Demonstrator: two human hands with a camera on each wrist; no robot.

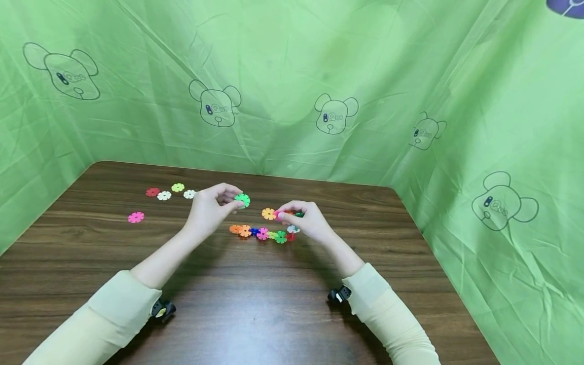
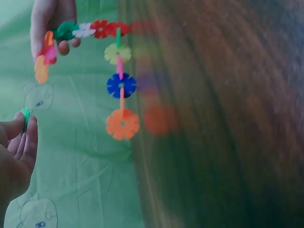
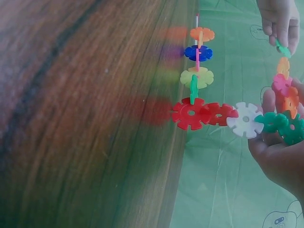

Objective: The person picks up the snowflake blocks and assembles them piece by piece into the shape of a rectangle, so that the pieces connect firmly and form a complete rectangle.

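Observation:
Between thumb and fingers my left hand (image 1: 211, 205) pinches a single green snowflake disc (image 1: 243, 200), held above the table. A little to its right, my right hand (image 1: 307, 219) grips a chain of slotted snowflake discs near a pink one (image 3: 282, 84). At the chain's near end an orange-yellow disc (image 1: 268, 214) points toward the green disc, with a small gap between them. From the right hand the chain bends through green, white (image 3: 245, 119) and red discs, then runs left to an orange disc (image 2: 122, 124). The right palm is partly hidden behind the discs.
Loose discs lie at the table's back left: red (image 1: 152, 192), two white, yellow-green (image 1: 178, 187), and pink (image 1: 136, 217). The brown wooden table (image 1: 255, 314) is bordered by green cloth (image 1: 283, 61) at the back and sides.

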